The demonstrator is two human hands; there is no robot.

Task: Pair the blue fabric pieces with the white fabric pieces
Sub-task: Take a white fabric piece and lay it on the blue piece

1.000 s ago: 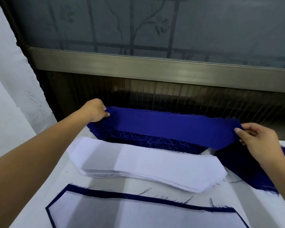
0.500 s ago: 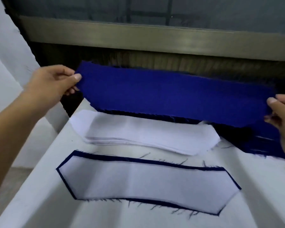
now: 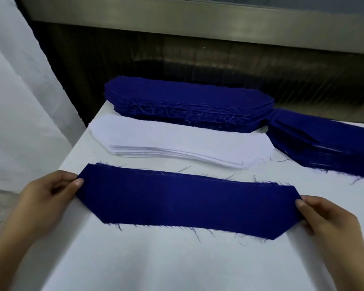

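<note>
Fingers of the left hand are pinched on the left tip of the blue fabric piece; the right tip is pinched by the right hand. The piece is stretched flat between the two grips and laid on the table. Just beyond the fingers the white stack is found, beyond that the blue stack, and beyond the right fingers a second blue pile. The laying-down step is judged to be in hand; next, release of both tips and a reach to the white stack are called for. Half a second earlier the piece was held aloft over the stacks, and a white piece on blue was exposed where it now lies.
</note>
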